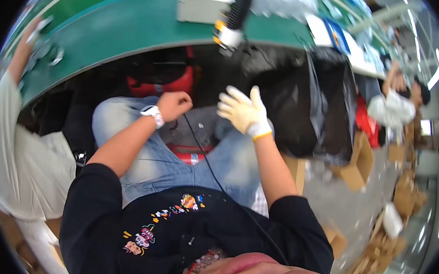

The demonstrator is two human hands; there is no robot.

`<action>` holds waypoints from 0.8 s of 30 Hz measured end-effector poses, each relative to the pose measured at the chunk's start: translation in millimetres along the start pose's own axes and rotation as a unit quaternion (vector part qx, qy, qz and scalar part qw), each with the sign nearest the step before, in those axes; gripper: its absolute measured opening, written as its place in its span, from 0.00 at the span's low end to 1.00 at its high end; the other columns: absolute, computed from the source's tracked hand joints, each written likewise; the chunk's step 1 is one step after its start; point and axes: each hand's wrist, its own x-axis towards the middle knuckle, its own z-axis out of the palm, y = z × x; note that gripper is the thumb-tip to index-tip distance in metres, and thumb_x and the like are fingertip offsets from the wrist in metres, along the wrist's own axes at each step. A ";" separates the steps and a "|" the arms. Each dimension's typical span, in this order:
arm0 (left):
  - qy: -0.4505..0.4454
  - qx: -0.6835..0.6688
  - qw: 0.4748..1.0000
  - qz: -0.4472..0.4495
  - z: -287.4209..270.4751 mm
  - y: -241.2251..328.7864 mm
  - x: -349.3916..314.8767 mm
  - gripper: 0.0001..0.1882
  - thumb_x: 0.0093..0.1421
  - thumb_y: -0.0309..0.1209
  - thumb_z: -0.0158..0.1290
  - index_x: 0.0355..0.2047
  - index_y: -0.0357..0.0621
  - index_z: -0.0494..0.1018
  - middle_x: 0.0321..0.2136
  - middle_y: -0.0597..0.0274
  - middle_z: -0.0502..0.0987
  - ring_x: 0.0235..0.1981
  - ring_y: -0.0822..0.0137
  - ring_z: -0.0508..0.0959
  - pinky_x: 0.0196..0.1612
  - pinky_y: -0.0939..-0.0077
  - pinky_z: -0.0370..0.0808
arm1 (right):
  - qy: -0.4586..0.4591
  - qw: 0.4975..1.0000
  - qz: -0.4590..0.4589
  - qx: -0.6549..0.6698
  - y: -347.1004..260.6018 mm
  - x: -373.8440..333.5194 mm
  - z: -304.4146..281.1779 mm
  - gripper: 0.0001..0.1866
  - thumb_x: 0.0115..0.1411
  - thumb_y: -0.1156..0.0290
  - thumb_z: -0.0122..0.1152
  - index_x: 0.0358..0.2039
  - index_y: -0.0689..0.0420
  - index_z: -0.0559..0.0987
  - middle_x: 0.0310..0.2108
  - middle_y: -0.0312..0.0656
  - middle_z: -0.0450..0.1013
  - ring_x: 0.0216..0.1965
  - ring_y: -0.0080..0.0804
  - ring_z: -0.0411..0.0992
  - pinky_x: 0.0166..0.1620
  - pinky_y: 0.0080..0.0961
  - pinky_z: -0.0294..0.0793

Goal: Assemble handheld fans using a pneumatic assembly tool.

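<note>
My left hand (175, 105) is bare, with a white watch (152, 115) on the wrist. It hovers over my lap with its fingers curled in. A thin black cable (204, 156) runs from right beside its fingertips down across my shirt; whether the fingers grip it is hidden. My right hand (240, 110) wears a white knit glove with a yellow hem. Its fingers are spread, nothing lies in it, and it is held up above my right knee, apart from the left hand. A black hose-like tool (234, 24) with a yellow and white end hangs beyond both hands.
A green workbench (120, 34) curves across the far side, bearing a white box (202, 5) and clear plastic bags (284, 0). A black plastic bag (309, 110) hangs at right, near an open carton (356, 163). Another person's sleeve (11, 141) is close at left.
</note>
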 end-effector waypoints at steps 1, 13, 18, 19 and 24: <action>0.016 -0.017 1.000 0.012 -5.3 13.1 -6.0 0.09 0.61 0.32 0.61 0.36 0.40 0.81 0.31 0.57 0.84 0.31 0.66 0.83 0.37 0.71 0.79 | -0.111 0.990 -0.052 0.075 4.7 -7.3 30.1 0.50 0.65 0.24 0.32 0.74 0.50 0.60 0.72 0.57 0.57 0.68 0.63 0.59 0.70 0.61 0.54; 0.144 0.078 0.964 0.209 -38.5 219.7 -50.9 0.10 0.53 0.27 0.67 0.36 0.40 0.82 0.32 0.59 0.81 0.28 0.65 0.82 0.34 0.76 0.78 | -0.227 0.931 -0.105 0.266 18.3 -8.4 143.8 0.59 0.57 0.15 0.31 0.76 0.47 0.54 0.75 0.54 0.51 0.71 0.60 0.56 0.73 0.61 0.48; 0.100 0.106 0.976 0.165 -37.7 197.9 -41.9 0.12 0.51 0.28 0.69 0.36 0.38 0.82 0.29 0.58 0.81 0.27 0.64 0.82 0.34 0.75 0.78 | -0.217 0.942 -0.066 0.247 45.1 2.7 133.8 0.63 0.55 0.13 0.33 0.77 0.51 0.52 0.76 0.53 0.49 0.71 0.57 0.56 0.73 0.56 0.51; 0.080 0.064 0.983 0.153 -37.9 195.4 -41.7 0.13 0.50 0.28 0.70 0.36 0.38 0.82 0.28 0.58 0.81 0.27 0.64 0.82 0.34 0.75 0.78 | -0.221 0.933 -0.052 0.279 49.2 2.3 131.9 0.64 0.54 0.13 0.34 0.76 0.52 0.53 0.76 0.53 0.50 0.71 0.56 0.57 0.73 0.55 0.52; 0.097 0.011 0.983 0.157 -30.8 193.7 -49.4 0.15 0.49 0.30 0.71 0.36 0.37 0.82 0.26 0.58 0.80 0.27 0.62 0.82 0.34 0.72 0.79 | -0.190 0.962 -0.147 0.131 63.4 3.0 130.3 0.65 0.53 0.13 0.36 0.75 0.56 0.55 0.73 0.55 0.56 0.70 0.54 0.60 0.72 0.51 0.55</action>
